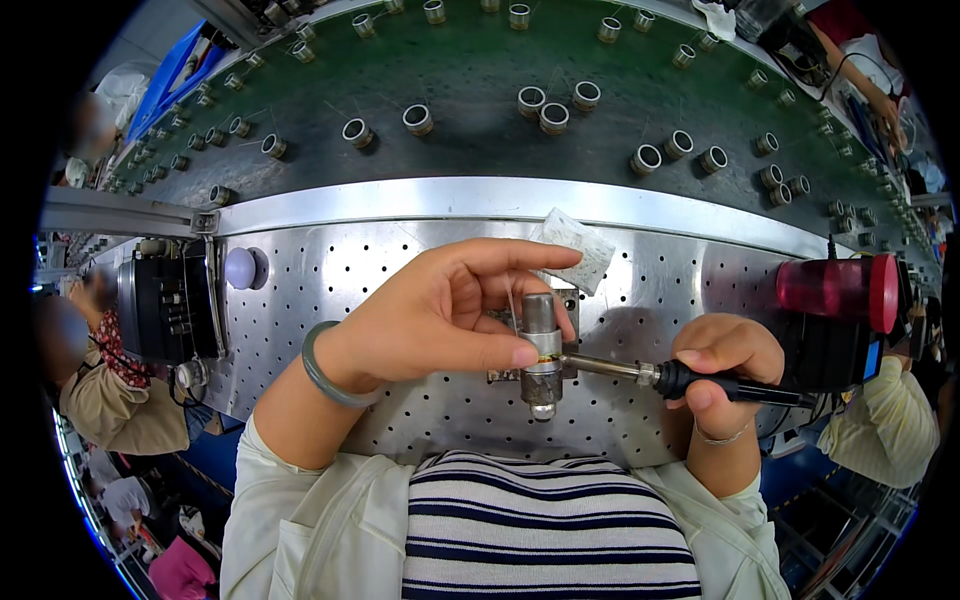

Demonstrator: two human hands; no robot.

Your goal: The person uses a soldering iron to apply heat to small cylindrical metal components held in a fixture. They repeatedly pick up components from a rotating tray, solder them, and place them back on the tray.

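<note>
My left hand pinches a stepped metal cylinder between the thumb and fingers, with the index finger stretched out above it. A ring with a yellowish line runs round the cylinder's middle. In my right hand is a soldering iron with a black handle, held like a pen. Its metal tip points left and meets the cylinder at that line, just beside my left thumb. A thin wire rises near my left fingers. Behind the cylinder a metal block is partly hidden by my hand.
Beyond the perforated metal bench runs a green belt carrying many small metal rings. A crumpled white sheet lies behind my hands. A lilac ball and black device stand left, a red container right. People sit on both sides.
</note>
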